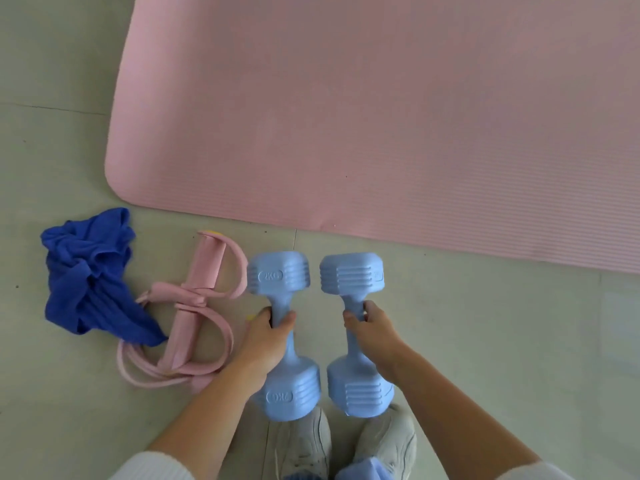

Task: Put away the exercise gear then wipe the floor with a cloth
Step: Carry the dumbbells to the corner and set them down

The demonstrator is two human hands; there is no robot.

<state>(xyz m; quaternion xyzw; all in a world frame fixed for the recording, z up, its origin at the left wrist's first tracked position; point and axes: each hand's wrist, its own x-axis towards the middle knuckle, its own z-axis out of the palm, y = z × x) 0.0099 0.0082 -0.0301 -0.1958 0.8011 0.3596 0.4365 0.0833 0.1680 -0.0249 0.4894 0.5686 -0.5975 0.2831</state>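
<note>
Two curled grips, left grip [263,344] round left dumbbell [277,273], right grip [374,327] round right dumbbell [351,273], near mat [381,116] edge, bare floor [485,341] rightward

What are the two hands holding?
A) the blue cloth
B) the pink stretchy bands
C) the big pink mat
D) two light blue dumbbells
D: the left hand grips the left dumbbell by its handle, and the right hand grips the right dumbbell the same way.
</note>
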